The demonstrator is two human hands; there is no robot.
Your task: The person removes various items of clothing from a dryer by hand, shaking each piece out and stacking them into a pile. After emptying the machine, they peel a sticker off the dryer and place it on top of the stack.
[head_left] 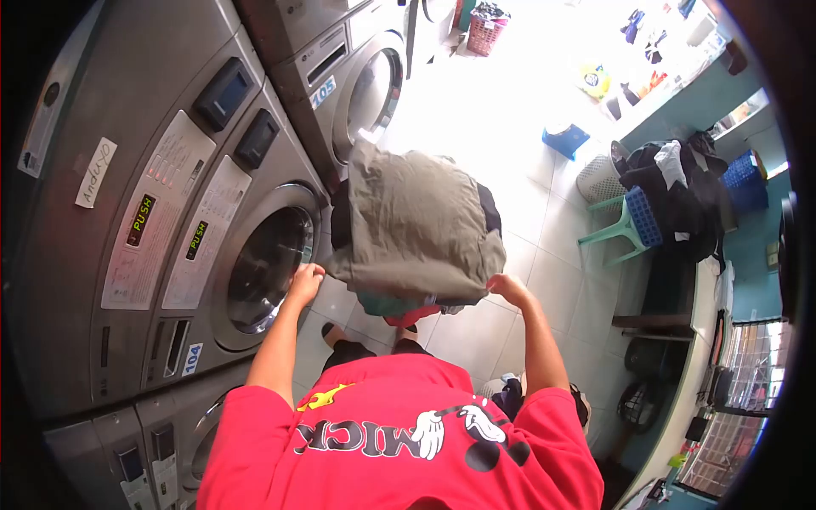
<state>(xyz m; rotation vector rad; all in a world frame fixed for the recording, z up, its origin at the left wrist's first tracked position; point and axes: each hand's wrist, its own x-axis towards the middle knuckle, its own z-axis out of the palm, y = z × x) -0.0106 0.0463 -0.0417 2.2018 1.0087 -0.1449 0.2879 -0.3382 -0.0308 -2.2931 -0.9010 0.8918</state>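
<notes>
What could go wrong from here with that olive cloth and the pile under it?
The left hand and right hand pinch the olive cloth only near its edge, so it might slip or crumple. Loose layers jut out from the pile of clothes beneath, so a tug could drag pieces onto the tiled floor. What supports the pile is hidden.

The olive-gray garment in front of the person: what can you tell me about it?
The olive-gray garment is plain, soft-looking, wrinkled cloth, spread over a pile of other clothes, with black, green and red showing around its edges. The right hand pinches its near right corner; the left hand is at the near left one. Its exact type is unclear.
</notes>
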